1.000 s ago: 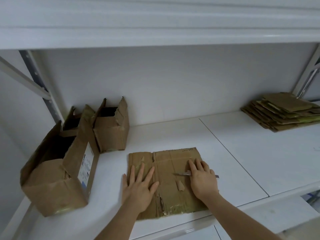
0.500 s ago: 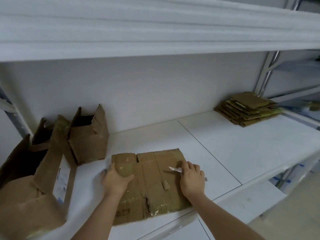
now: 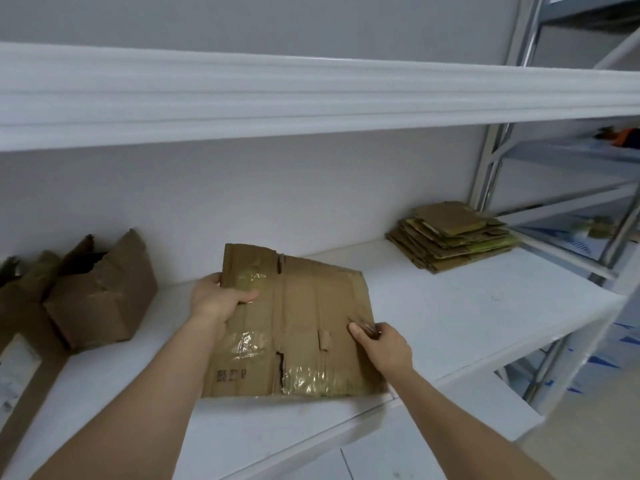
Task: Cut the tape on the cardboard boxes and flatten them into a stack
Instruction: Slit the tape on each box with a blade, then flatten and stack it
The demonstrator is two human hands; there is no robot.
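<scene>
A flattened brown cardboard box [image 3: 304, 327] with shiny tape patches is tilted up off the white shelf [image 3: 467, 306], its near edge low by the shelf front. My left hand [image 3: 218, 299] grips its upper left edge, thumb on top. My right hand [image 3: 384, 344] pinches its right edge; something small and blurred sits at the fingertips, and I cannot tell whether it is the blade. A stack of flattened boxes [image 3: 450, 237] lies at the back right of the shelf.
An open cardboard box [image 3: 100, 296] stands at the left against the wall, with a larger open box [image 3: 20, 323] in front of it at the frame edge. Another shelf board hangs overhead. Metal rack uprights [image 3: 485, 168] rise at the right.
My hands went from pressing the flattened box on the shelf to gripping its edges, and its far side has risen. The view has swung right, toward the stack.
</scene>
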